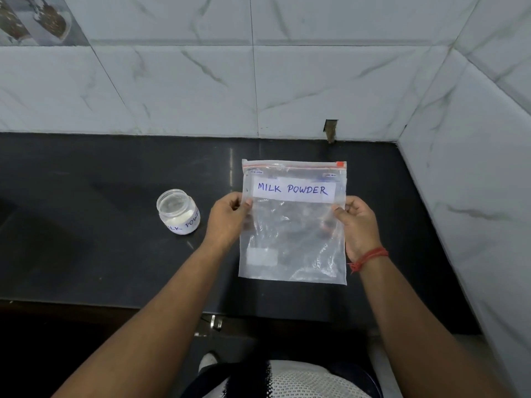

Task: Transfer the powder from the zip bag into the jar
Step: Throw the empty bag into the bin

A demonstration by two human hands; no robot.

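Note:
A clear zip bag (293, 239) with a white label reading MILK POWDER and a red zip strip along its top is held flat above the black counter. It looks see-through, with no heap of powder visible inside. My left hand (227, 219) pinches its left edge and my right hand (357, 222) pinches its right edge. To the left on the counter stands a small glass jar (178, 211), lidless, with white powder inside and a handwritten label.
The black stone counter (100, 225) runs to a marble-tiled wall behind and another tiled wall on the right. A small notch in the tiles (331, 130) sits behind the bag. The counter's front edge lies below my forearms.

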